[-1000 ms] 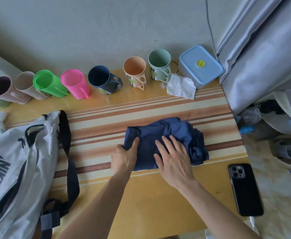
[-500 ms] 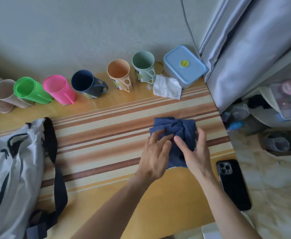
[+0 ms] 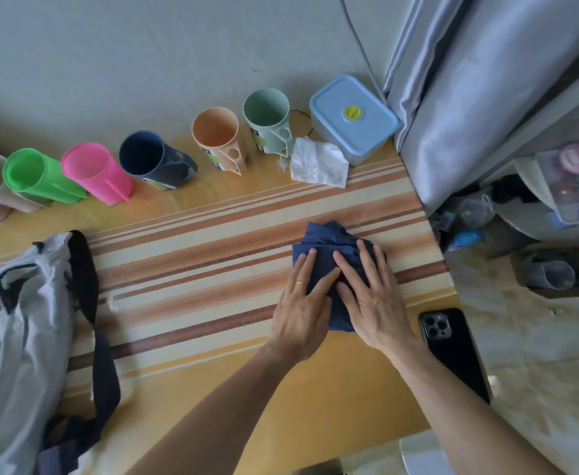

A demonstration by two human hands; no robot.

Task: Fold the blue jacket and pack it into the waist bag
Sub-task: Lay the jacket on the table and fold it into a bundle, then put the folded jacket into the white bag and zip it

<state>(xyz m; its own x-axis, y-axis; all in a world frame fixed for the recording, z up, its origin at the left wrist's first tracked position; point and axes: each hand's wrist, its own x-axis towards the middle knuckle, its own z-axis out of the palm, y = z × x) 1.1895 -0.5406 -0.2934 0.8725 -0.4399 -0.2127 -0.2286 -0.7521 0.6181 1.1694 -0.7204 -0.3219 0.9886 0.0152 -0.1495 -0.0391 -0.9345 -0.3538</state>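
The blue jacket (image 3: 327, 240) lies folded into a small thick bundle on the striped table, right of centre. My left hand (image 3: 302, 305) presses flat on its left half, fingers straight and spread. My right hand (image 3: 370, 294) presses flat on its right half, fingers straight, touching the left hand's fingertips. Both hands cover most of the bundle. The white waist bag (image 3: 17, 323) with a dark strap (image 3: 101, 354) lies at the table's left edge, well apart from the jacket.
A black phone (image 3: 452, 351) lies near the table's right edge, just right of my right hand. Several coloured cups (image 3: 212, 138) line the back wall, with a crumpled tissue (image 3: 317, 162) and a blue lidded box (image 3: 353, 118). A grey curtain (image 3: 486, 97) hangs at the right.
The jacket was folded over from a wide bundle into a narrower one. Both hands went from gripping its edges to pressing flat on top.
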